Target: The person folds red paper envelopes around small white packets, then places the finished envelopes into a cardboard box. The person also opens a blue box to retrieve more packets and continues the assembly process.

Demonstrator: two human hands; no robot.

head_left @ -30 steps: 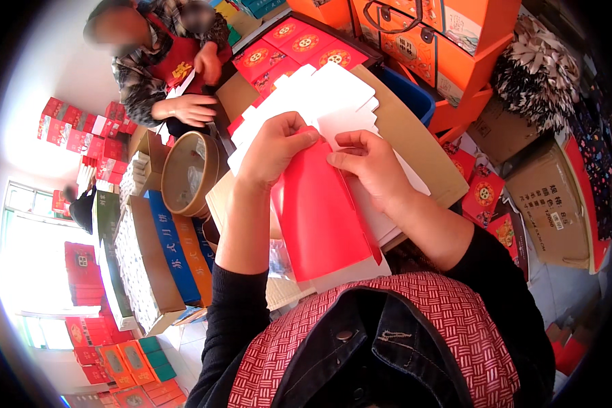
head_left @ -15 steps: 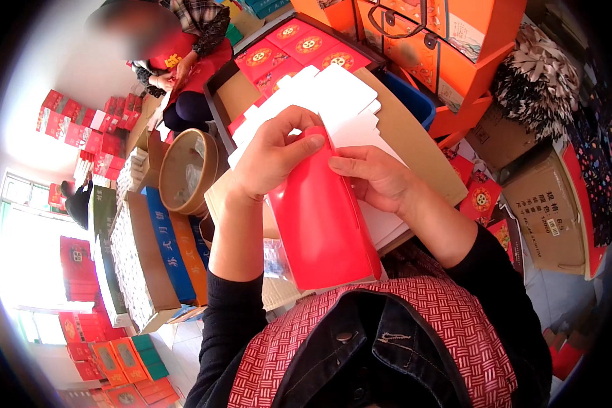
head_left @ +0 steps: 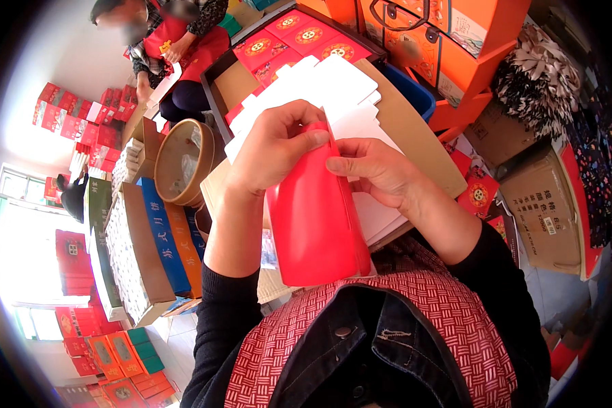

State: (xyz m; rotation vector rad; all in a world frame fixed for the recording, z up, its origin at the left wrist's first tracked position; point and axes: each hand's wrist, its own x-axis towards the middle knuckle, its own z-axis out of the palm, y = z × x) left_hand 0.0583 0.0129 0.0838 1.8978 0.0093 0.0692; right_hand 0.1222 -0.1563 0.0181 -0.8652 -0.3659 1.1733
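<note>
A glossy red folded card piece [head_left: 316, 221], shaped like a flat box or sleeve, is held upright in front of my chest. My left hand [head_left: 279, 146] pinches its upper edge between thumb and bent fingers. On the right side near the top, my right hand [head_left: 381, 173] grips the same edge with thumb and fingers. Behind both hands lies a fanned stack of white cards [head_left: 347, 85], resting on a brown cardboard sheet [head_left: 425, 146]. The lower end of the red piece is close to my patterned red apron [head_left: 449, 319].
A tray of red printed boxes [head_left: 309, 34] stands beyond the cards, with a blue bin [head_left: 411, 92] and orange boxes [head_left: 435, 61] to its right. At left are a round tan bin [head_left: 183, 163] and long cartons [head_left: 160, 238]. A co-worker [head_left: 177, 58] sits at the upper left.
Both hands keep their grip on the red piece, which has turned slightly, its lower end shifting a little left. The co-worker's hands have moved apart, one lower left over a pale strip.
</note>
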